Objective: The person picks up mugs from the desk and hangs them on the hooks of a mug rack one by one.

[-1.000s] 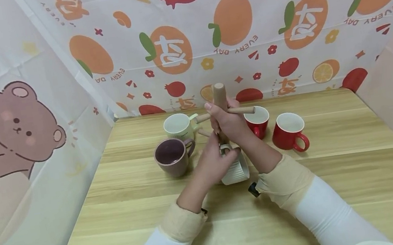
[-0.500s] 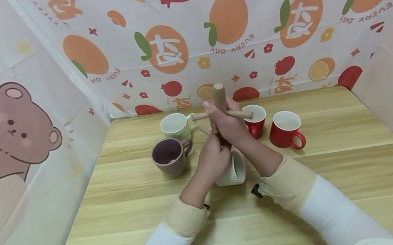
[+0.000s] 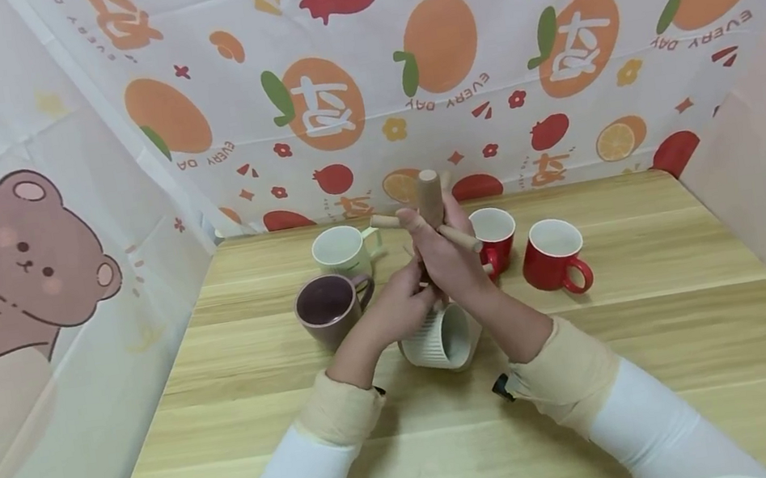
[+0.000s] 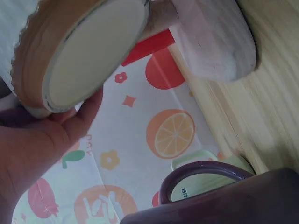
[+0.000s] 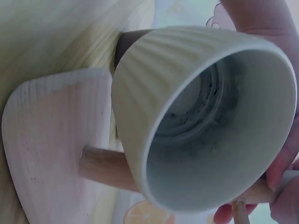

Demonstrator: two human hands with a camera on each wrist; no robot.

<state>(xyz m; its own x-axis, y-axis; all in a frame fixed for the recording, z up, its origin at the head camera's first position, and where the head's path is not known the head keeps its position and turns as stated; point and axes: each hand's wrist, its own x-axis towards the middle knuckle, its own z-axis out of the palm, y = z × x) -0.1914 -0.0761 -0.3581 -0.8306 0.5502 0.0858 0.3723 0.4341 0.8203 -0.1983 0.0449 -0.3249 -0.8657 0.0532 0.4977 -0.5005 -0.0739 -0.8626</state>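
Note:
My right hand (image 3: 456,261) grips the upright post of a wooden mug tree (image 3: 430,198), among its pegs. Its pale rounded base (image 5: 56,135) rests on the table. Lower down, my left hand (image 3: 398,306) holds a white ribbed mug (image 3: 430,344) by the handle side, close against the post. The mug lies sideways with its mouth towards the right and the viewer. In the left wrist view its underside (image 4: 96,53) shows, with my fingers at its edge. The handle is hidden by my left hand, so whether a peg passes through it cannot be told.
A purple mug (image 3: 327,312) stands just left of my left hand, with a pale green mug (image 3: 340,251) behind it. On the right, two red mugs stand upright, one (image 3: 494,230) close behind my right hand, the other (image 3: 553,256) farther right. A printed cloth (image 3: 357,55) hangs behind the table.
The mug tree has turned in my right hand, its right peg swinging towards the viewer. The white mug has shifted left, its mouth turning more towards the viewer. My left hand moved slightly left.

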